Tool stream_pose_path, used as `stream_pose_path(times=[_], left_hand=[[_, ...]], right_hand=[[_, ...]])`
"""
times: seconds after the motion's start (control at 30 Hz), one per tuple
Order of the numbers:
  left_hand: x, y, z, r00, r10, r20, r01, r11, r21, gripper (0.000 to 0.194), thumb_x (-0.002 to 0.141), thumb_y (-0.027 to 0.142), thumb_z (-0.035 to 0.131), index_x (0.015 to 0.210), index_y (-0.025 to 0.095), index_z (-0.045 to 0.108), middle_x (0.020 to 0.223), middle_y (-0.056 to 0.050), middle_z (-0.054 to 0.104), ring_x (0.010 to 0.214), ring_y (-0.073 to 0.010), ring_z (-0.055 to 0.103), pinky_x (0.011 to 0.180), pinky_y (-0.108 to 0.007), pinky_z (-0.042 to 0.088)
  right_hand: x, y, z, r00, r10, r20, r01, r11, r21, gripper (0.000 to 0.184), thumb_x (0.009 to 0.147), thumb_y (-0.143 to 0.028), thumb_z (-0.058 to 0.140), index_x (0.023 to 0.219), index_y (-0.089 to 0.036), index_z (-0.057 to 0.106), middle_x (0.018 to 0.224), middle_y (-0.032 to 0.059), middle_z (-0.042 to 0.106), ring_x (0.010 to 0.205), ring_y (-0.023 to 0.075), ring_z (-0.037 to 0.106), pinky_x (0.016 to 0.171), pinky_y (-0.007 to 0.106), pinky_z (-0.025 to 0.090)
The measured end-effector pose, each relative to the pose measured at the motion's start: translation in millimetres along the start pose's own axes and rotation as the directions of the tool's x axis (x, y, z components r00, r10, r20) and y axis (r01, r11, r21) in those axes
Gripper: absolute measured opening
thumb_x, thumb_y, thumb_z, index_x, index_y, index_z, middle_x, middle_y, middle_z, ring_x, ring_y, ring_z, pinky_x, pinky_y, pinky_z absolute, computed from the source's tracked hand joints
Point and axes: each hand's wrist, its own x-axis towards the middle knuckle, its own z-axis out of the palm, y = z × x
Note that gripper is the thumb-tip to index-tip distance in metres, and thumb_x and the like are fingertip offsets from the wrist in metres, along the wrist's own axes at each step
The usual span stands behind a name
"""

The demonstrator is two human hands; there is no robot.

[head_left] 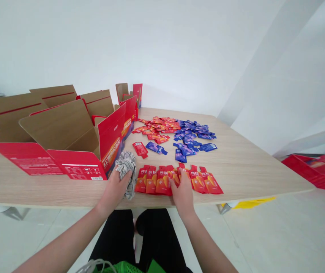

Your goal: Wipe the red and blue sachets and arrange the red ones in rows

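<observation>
My left hand (117,188) is closed around a crumpled grey-and-white striped cloth (126,167) near the table's front edge, beside the red carton. A row of overlapping red pouches (163,182) with orange fruit prints lies just right of the cloth. My right hand (183,192) rests on the middle of that row, thumb and fingers apart, partly covering the pouches there. Beyond the row, a single red pouch (140,149) and a blue pouch (156,148) lie side by side.
Open red cardboard cartons (111,138) with raised flaps stand on the left of the wooden table (245,167). Farther back are a heap of red pouches (162,124) and a heap of blue pouches (193,131). A red box (316,170) sits off the table at right.
</observation>
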Motion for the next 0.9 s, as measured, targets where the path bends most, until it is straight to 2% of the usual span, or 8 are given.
stream_pose_path(times=[0.13,0.2,0.33,0.37,0.43,0.53,0.67,0.9], left_hand=[[-10.7,7.4,2.5,0.999,0.042,0.017,-0.043,0.997,0.070,0.042,0.082,0.035,0.058,0.119,0.016,0.057,0.129,-0.017,0.062,0.131,-0.0322,0.054,0.116,-0.050,0.036],[-20.6,19.4,8.1,0.970,0.128,0.207,-0.149,0.985,0.087,0.046,0.078,0.028,0.063,0.122,0.016,0.059,0.130,-0.016,0.063,0.130,-0.0330,0.055,0.115,-0.050,0.038],[-21.7,44.0,24.9,0.716,0.310,0.625,-0.312,0.944,-0.111,0.044,0.079,0.017,0.061,0.122,0.024,0.067,0.120,-0.008,0.073,0.115,-0.0273,0.067,0.101,-0.041,0.053],[-13.2,46.1,29.2,0.717,0.306,0.626,-0.318,0.943,-0.096,0.040,0.083,0.018,0.056,0.120,0.024,0.068,0.114,-0.007,0.076,0.107,-0.0246,0.071,0.096,-0.037,0.056],[15.6,42.7,37.1,0.819,0.236,0.524,-0.321,0.944,0.076,0.038,0.092,0.019,0.042,0.122,0.022,0.066,0.108,-0.005,0.077,0.098,-0.0198,0.074,0.088,-0.032,0.058],[72.8,22.2,48.0,0.898,0.181,0.400,-0.320,0.894,0.314,0.043,0.094,0.019,0.044,0.134,0.016,0.058,0.138,-0.014,0.063,0.129,-0.0262,0.059,0.111,-0.041,0.044],[125.1,-11.5,61.2,0.892,0.117,0.436,-0.360,0.767,0.531,0.061,0.082,0.030,0.076,0.137,0.013,0.055,0.154,-0.021,0.044,0.144,-0.0373,0.038,0.120,-0.058,0.026],[132.1,-27.5,57.8,0.886,0.067,0.459,-0.411,0.569,0.712,0.026,0.095,0.035,0.063,0.110,0.014,0.066,0.115,-0.009,0.068,0.105,-0.0229,0.066,0.094,-0.047,0.053]], right_hand=[[-17.7,-18.1,1.3,0.986,-0.018,0.166,-0.024,0.969,0.246,0.055,0.082,-0.051,0.067,0.128,-0.021,0.064,0.137,0.0144,0.062,0.131,0.0314,0.053,0.114,0.054,0.036],[-31.2,-31.0,5.8,0.932,0.006,0.363,-0.190,0.860,0.473,0.057,0.085,-0.053,0.068,0.133,-0.025,0.060,0.134,0.0105,0.065,0.127,0.0271,0.059,0.109,0.050,0.044],[-42.1,-46.7,7.8,0.924,0.155,0.350,-0.361,0.656,0.662,0.062,0.083,-0.051,0.072,0.137,-0.026,0.056,0.127,0.0072,0.070,0.121,0.0245,0.063,0.103,0.043,0.050],[-39.9,-47.9,4.4,0.935,0.212,0.285,-0.353,0.639,0.683,0.060,0.082,-0.050,0.073,0.135,-0.025,0.057,0.123,0.0070,0.071,0.117,0.0251,0.065,0.102,0.043,0.051],[-32.2,-48.8,-6.4,0.947,0.286,0.145,-0.300,0.633,0.713,0.054,0.081,-0.046,0.073,0.129,-0.025,0.061,0.119,0.0066,0.073,0.112,0.0258,0.067,0.099,0.043,0.052],[-21.5,-51.5,-25.2,0.950,0.306,-0.063,-0.163,0.658,0.735,0.041,0.084,-0.042,0.067,0.122,-0.027,0.065,0.123,0.0058,0.071,0.116,0.0251,0.066,0.098,0.042,0.053],[-19.8,-55.3,-40.5,0.945,0.296,-0.138,-0.101,0.667,0.738,0.039,0.086,-0.042,0.063,0.122,-0.026,0.064,0.125,0.0065,0.070,0.119,0.0253,0.064,0.104,0.045,0.049],[-24.9,-47.3,-54.6,0.924,0.348,-0.158,-0.133,0.680,0.721,0.044,0.084,-0.046,0.066,0.122,-0.026,0.065,0.123,0.0078,0.071,0.118,0.0269,0.065,0.110,0.051,0.044]])
